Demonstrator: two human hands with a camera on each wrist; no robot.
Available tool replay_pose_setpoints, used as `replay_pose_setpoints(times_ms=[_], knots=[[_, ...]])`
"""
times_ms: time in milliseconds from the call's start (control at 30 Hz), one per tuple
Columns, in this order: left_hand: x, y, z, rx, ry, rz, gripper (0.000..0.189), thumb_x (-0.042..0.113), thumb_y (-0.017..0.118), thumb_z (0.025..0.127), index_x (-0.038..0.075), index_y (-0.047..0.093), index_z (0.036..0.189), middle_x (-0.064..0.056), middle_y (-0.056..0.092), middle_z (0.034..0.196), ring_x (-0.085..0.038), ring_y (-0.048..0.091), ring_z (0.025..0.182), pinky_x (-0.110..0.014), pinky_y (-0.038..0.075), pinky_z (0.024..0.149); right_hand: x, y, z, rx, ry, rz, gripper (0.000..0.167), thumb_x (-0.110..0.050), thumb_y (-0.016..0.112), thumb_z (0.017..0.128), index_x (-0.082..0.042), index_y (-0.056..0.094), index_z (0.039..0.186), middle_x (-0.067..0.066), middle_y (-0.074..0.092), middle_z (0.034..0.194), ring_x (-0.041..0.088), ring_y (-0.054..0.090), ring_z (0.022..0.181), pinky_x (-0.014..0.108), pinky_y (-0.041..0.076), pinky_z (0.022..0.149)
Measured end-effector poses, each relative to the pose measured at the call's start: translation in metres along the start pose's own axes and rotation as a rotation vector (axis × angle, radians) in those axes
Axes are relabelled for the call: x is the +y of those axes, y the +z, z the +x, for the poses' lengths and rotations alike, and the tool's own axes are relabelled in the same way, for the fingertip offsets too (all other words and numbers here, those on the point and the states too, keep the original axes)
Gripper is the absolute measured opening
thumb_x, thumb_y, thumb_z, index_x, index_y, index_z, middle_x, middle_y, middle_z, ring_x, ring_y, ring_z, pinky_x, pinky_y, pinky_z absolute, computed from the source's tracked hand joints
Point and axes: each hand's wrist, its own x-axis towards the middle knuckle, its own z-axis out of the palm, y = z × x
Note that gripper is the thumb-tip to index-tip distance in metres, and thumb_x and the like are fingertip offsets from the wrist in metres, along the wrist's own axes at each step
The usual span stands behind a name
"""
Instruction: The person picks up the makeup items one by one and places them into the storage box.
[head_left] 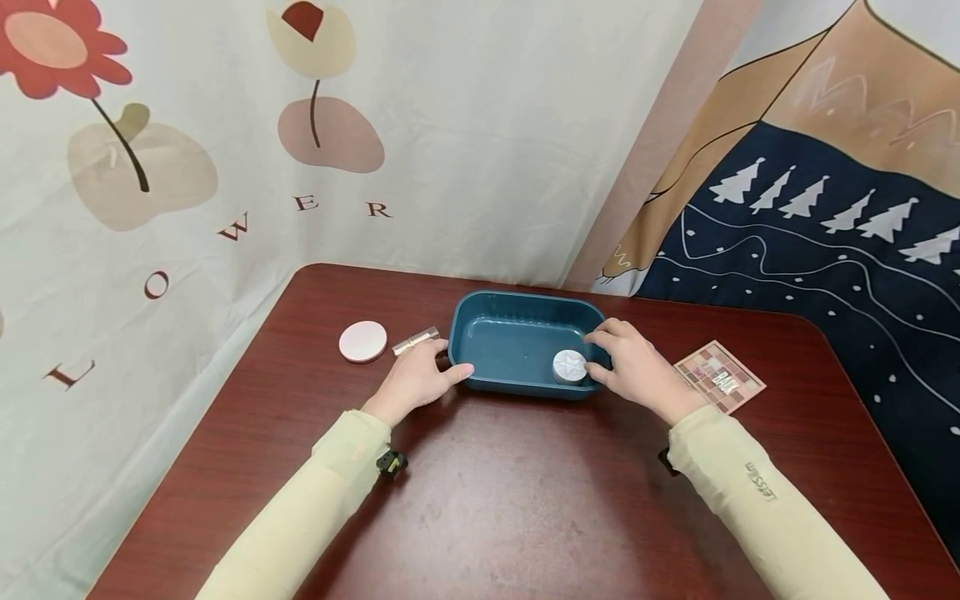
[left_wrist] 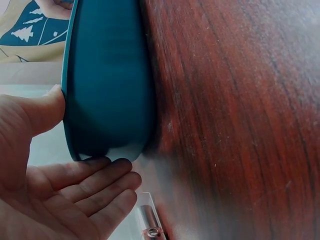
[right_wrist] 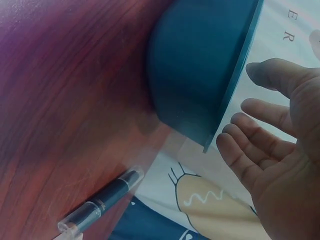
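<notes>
A dark teal plastic bin (head_left: 502,354) stands on the table, and a round silvery-white compact (head_left: 569,367) lies inside near its right front corner. At the bin's left end is my left hand (head_left: 420,375), its thumb at the rim and its fairly straight fingers by the outer end wall. My right hand (head_left: 637,362) hovers over the right end, fingertips close to the compact. In the right wrist view, the right hand's fingers (right_wrist: 245,142) are loosely bent with nothing between them. The left wrist view shows the bin's outer side (left_wrist: 110,75).
Left of the bin lie a pale round case (head_left: 363,342) and a clear-and-silver tube (head_left: 415,340). A checkered palette (head_left: 720,377) is on the right. A dark tube with clear ends (right_wrist: 102,200) lies beyond the bin. Printed curtains (head_left: 480,150) hang behind the brown table (head_left: 510,500).
</notes>
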Motion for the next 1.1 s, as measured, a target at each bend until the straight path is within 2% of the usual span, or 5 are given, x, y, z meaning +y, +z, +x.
replay_pose_setpoints(times_ms=[300,567,833,1100], knots=[[-0.002,0.001,0.001,0.012,0.023,0.003,0.075,0.046,0.07,0.097,-0.001,0.05,0.151,-0.019,0.054,0.151,-0.037,0.049,0.141,-0.052,0.041,0.115,0.009,-0.002,-0.005,0.043,0.013,0.002,0.038,-0.011,0.077,0.092,0.006,0.069,0.124,0.023,0.062,0.121,0.034,0.059,0.107,0.052,0.059,0.091],[-0.003,0.002,0.001,0.012,0.019,-0.008,0.074,0.046,0.07,0.097,-0.001,0.05,0.151,-0.018,0.054,0.151,-0.037,0.049,0.141,-0.052,0.041,0.115,0.015,-0.007,-0.009,0.041,0.054,0.002,0.039,-0.011,0.076,0.092,0.006,0.067,0.126,0.023,0.062,0.122,0.038,0.059,0.113,0.056,0.056,0.096],[-0.004,0.002,0.001,0.015,0.025,-0.004,0.075,0.046,0.07,0.097,-0.002,0.049,0.151,-0.02,0.054,0.151,-0.037,0.049,0.141,-0.052,0.04,0.116,0.022,-0.009,-0.013,0.053,0.067,0.008,0.037,-0.01,0.077,0.091,0.003,0.069,0.125,0.021,0.063,0.122,0.038,0.059,0.113,0.059,0.054,0.097],[-0.004,0.002,0.001,0.024,0.03,-0.005,0.07,0.046,0.071,0.096,0.001,0.054,0.148,-0.017,0.059,0.146,-0.036,0.053,0.137,-0.052,0.043,0.113,0.027,-0.014,-0.016,0.067,0.069,-0.024,0.038,-0.009,0.075,0.091,0.007,0.068,0.125,0.023,0.063,0.122,0.04,0.059,0.115,0.06,0.053,0.098]])
